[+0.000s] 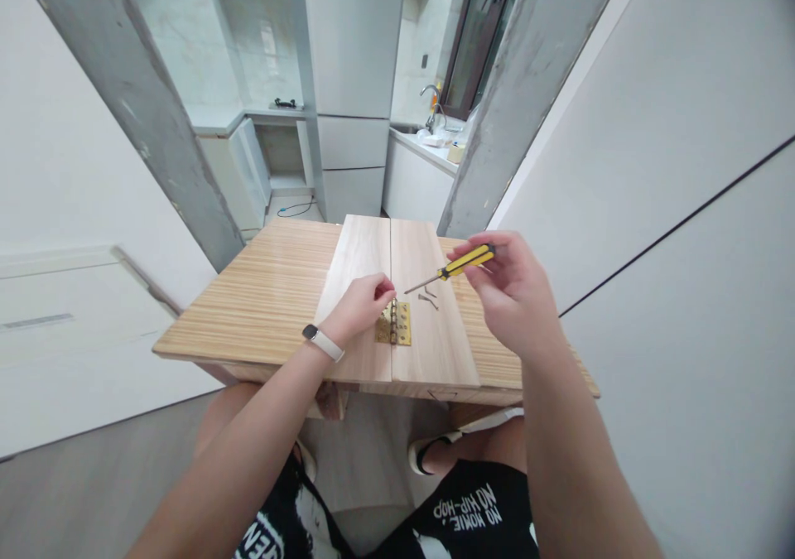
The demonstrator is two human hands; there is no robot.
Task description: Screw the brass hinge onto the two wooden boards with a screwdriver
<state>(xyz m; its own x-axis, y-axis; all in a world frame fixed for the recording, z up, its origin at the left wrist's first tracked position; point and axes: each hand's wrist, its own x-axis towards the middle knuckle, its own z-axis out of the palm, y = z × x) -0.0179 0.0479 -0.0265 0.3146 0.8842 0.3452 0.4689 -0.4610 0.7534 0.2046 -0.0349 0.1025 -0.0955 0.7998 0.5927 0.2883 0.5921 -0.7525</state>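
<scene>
A brass hinge [403,324] lies across the seam between two pale wooden boards [428,352]. My left hand [363,302] is closed in a pinch at the hinge's far left corner; whatever its fingertips hold is too small and hidden to name. In my right hand [513,294] is a screwdriver [467,262] with a yellow and black handle. Its shaft points down and left, and the tip hangs above the right board, a little beyond the hinge. Several loose screws [427,298] rest on that board, under and beside the shaft.
Both boards lie on a striped wooden table [261,294], whose near edge is just in front of my legs. White panels [671,211] rise close on the right. Behind the table stand a refrigerator [354,54] and a counter with a faucet [430,99].
</scene>
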